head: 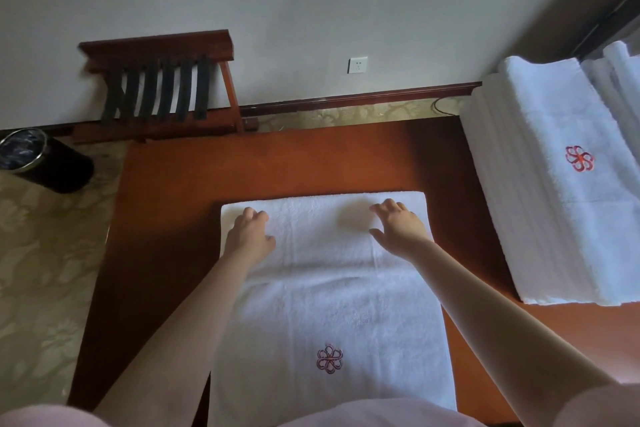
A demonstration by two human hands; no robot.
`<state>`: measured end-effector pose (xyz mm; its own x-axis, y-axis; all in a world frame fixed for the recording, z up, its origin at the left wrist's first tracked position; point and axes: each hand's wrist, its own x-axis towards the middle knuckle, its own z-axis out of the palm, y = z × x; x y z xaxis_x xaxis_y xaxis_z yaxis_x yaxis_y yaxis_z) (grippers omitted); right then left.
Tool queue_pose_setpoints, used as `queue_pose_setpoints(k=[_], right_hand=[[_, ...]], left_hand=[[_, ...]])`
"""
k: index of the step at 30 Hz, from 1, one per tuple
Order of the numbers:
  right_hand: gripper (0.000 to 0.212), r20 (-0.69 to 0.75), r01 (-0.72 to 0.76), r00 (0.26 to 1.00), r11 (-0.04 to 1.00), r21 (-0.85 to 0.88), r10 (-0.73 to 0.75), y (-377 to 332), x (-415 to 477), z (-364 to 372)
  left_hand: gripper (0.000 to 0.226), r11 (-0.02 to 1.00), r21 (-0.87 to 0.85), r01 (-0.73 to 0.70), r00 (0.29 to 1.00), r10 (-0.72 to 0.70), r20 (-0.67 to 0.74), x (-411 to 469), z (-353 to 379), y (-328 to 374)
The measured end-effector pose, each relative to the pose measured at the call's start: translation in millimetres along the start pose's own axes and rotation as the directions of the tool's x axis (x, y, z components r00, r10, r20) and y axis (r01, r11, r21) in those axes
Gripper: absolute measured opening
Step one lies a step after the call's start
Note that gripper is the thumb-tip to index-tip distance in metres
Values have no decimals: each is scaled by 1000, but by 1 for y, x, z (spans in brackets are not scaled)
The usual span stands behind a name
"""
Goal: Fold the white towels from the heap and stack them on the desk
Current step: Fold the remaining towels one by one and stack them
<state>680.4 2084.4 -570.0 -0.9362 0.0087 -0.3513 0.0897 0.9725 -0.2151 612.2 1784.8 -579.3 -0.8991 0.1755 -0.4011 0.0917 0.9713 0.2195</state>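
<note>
The left grip (251, 230) is laid on the towel (329, 305), fingers bent — whether it grasps cannot be told. The towel is spread part-folded on the surface (166, 204), with the right grip (398, 224) released over it. A stack (554, 184) is already built at right — this towel's final folds are judged outstanding.

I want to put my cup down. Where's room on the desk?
Bare desk lies left of the towel and beyond its far edge. A narrower strip runs between it and the towel stack, which crowds the right side.

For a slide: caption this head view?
A person's left hand and right hand rest on a white emblem-stitched towel on the red-brown wooden desk, beside a stack of folded white towels.
</note>
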Motion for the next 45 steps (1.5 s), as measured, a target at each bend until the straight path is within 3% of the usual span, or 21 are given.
queue_pose_setpoints(k=[2, 4, 8, 11, 15, 19, 22, 25, 33, 37, 40, 42, 45], right_hand=[[61, 10, 18, 1000, 999, 32, -18, 2, 5, 1], [73, 13, 45, 999, 997, 64, -45, 5, 6, 2], [95, 89, 124, 988, 992, 35, -127, 11, -17, 20], [106, 135, 201, 972, 977, -70, -191, 13, -39, 39], [69, -7, 164, 986, 986, -19, -164, 15, -49, 41], [19, -338, 121, 938, 987, 103, -79, 16, -50, 26], [10, -404, 25, 915, 994, 108, 21, 17, -27, -4], [4, -445, 15, 896, 999, 47, 7, 16, 12, -40], [16, -462, 5, 887, 1000, -8, -8, 24, 123, -94], [15, -414, -25, 910, 999, -38, 7, 35, 163, -89], [20, -370, -43, 929, 998, -49, 22, 39, 178, -77], [28, -371, -32, 929, 997, -73, 2, 38, 178, -70], [36, -426, -5, 905, 1000, 17, 12, 30, 164, -55]], left_hand=[[43, 999, 8, -47, 999, 47, -21, 4, -2, -2], [56, 979, 34, -201, 980, 201, 1, 3, -1, -5], [85, 853, 129, -505, 863, 501, 64, -28, 19, -13], [68, 831, 193, -522, 848, 530, 11, -43, 34, -22], [39, 819, 206, -536, 823, 561, -91, -49, 31, -24], [23, 889, 177, -423, 873, 452, -184, -44, 11, -39], [18, 956, 139, -260, 908, 291, -302, -25, -16, -39], [16, 970, 163, -179, 895, 229, -382, 5, -47, -23], [11, 974, 219, 55, 917, 37, -397, 111, -97, 7], [9, 959, 263, 106, 947, -17, -322, 151, -99, 11], [10, 963, 234, 133, 947, -54, -317, 166, -89, 10], [28, 977, 168, 133, 922, -60, -383, 166, -80, 5], [31, 995, 95, 9, 888, 36, -458, 155, -66, 3]])
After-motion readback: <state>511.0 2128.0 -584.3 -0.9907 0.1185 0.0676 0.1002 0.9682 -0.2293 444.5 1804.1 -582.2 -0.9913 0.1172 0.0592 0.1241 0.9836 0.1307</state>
